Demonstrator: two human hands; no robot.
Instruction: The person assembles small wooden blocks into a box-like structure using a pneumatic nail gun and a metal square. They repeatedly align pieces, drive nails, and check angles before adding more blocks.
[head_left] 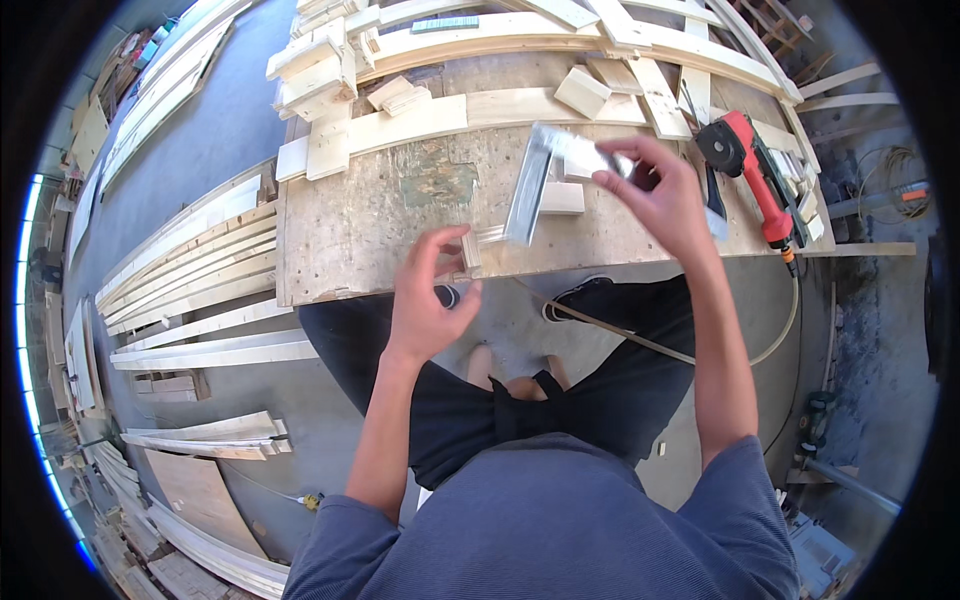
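Note:
My right hand (660, 190) is closed on one arm of a shiny L-shaped metal square (527, 200), held up over the workbench (370, 220). The square's other arm slants down toward the bench's near edge, and its outline is a little blurred. At that edge my left hand (425, 300) has its thumb and fingers around a small wooden block (471, 252). Thin wood slips (492, 235) lie just right of that block. Beneath the square, a pale rectangular block (562, 198) rests on the bench, partly covered by the tool.
A red and black air nailer (750, 175) lies on the right of the bench, with its hose (770, 345) looping below the edge. Boards and offcuts (410, 125) fill the far side. Stacked planks (200, 265) stand to the left.

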